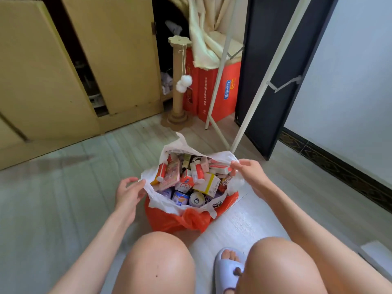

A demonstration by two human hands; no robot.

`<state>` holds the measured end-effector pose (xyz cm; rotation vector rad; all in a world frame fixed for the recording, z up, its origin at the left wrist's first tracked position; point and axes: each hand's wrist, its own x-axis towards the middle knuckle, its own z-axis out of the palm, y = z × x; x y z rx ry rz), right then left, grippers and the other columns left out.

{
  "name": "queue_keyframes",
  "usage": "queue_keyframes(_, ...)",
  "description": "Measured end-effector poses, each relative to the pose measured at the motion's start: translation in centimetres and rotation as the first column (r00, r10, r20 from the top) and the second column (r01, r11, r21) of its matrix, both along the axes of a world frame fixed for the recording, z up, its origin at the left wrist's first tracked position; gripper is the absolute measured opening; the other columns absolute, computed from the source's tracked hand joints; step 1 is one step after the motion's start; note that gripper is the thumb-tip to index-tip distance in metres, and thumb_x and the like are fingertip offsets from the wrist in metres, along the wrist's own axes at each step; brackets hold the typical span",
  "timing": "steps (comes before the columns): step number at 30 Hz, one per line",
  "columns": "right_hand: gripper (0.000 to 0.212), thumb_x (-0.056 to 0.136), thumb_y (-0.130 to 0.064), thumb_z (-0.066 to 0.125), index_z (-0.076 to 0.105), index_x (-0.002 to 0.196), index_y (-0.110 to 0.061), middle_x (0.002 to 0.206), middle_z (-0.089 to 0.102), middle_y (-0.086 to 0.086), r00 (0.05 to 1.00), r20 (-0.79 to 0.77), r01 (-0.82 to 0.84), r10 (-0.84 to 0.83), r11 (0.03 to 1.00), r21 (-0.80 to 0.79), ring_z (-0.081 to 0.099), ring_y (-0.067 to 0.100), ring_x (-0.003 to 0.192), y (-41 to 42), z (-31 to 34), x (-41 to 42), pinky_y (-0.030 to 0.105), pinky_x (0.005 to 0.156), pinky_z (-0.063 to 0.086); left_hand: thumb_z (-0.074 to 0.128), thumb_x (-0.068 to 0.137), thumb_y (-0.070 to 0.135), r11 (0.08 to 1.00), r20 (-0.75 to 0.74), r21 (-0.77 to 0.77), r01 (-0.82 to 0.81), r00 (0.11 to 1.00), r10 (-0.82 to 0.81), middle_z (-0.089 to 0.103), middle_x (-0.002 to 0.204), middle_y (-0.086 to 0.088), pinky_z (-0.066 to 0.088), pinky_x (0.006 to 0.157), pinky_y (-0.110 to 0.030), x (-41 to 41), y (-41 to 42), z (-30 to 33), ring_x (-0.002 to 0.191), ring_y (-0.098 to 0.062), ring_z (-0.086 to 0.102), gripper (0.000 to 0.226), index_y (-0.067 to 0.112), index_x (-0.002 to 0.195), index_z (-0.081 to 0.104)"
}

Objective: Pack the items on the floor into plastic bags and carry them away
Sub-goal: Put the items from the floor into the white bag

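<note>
A person squats, bare knees and one slipper [228,267] nearest the camera. Just beyond, on the floor [63,198], sits a white bag [220,158] inside a red bag [191,219], packed full of boxes [206,184], bottles and cans.

The left hand [127,193] is open, fingertips at the bag's left rim. The right hand [247,169] pinches the right rim.

To close it well, each hand should likely gather a handle and lift evenly, since the load sits high.

Bare floor lies left. A rack leg [218,126] and a dark door [263,81] crowd behind.
</note>
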<state>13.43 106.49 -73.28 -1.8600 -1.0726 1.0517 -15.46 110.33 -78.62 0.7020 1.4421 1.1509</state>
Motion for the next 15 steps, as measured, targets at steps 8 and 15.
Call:
queue_keyframes(8, 0.027, 0.090, -0.025, 0.055, 0.066, 0.075, -0.005, 0.077, 0.067, 0.010, 0.976, -0.216, 0.008, 0.005, 0.998, 0.061, 0.060, 0.017, 0.074, 0.4, -4.0, 0.0, 0.031, 0.073, 0.043, 0.048, 0.094, 0.015, 0.999, 0.074, 0.013, 0.045, 0.996, -0.046, 0.061, 0.081, -0.004, 0.052, 0.066, -0.011, 2.7, 0.1, -5.6, 0.078, -0.011, 0.059, 0.011, 0.014, 0.085, 0.055)
queue_keyframes(15, 0.026, 0.091, -0.019, 0.053, 0.067, 0.072, -0.008, 0.071, 0.068, 0.000, 0.973, -0.225, -0.052, 0.041, 0.998, -0.046, 0.061, 0.009, 0.073, 1.8, -3.3, -0.3, 0.015, 0.074, 0.043, 0.047, 0.095, 0.019, 0.992, -0.154, -0.101, 0.080, 0.983, -0.096, 0.057, 0.062, -0.003, 0.041, 0.064, -0.029, 3.4, 0.6, -5.4, 0.064, -0.016, 0.050, 0.030, 0.008, 0.068, 0.057)
